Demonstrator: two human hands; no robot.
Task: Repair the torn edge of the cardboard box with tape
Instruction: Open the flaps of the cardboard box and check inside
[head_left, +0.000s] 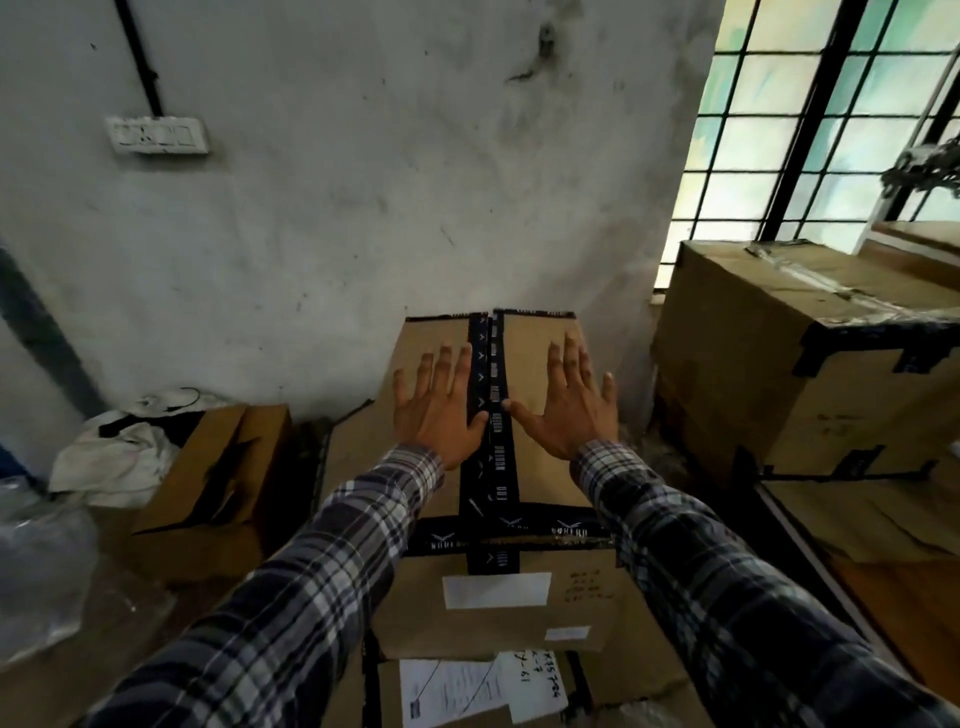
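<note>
Both my hands flat, fingers straight and spread, nothing gripped. Left hand (441, 408) left of black tape strip (488, 415), right hand (569, 402) right of it, thumbs touching strip. Strip's long axis runs away from me along lid seam of cardboard box (530, 467), frame centre. Lid flaps closed; contents hidden. Torn edge, tape roll: cannot tell. Open box (208, 493) lower left holds white cloth (119, 457).

The cardboard box (441, 364) at centre is matt brown, its seam covered by glossy black printed tape (488, 467); the sleeves (322, 571) are woven plaid cloth; the wall (363, 156) behind is rough, stained plaster; crumpled white cloth (119, 452) lies at left.
</note>
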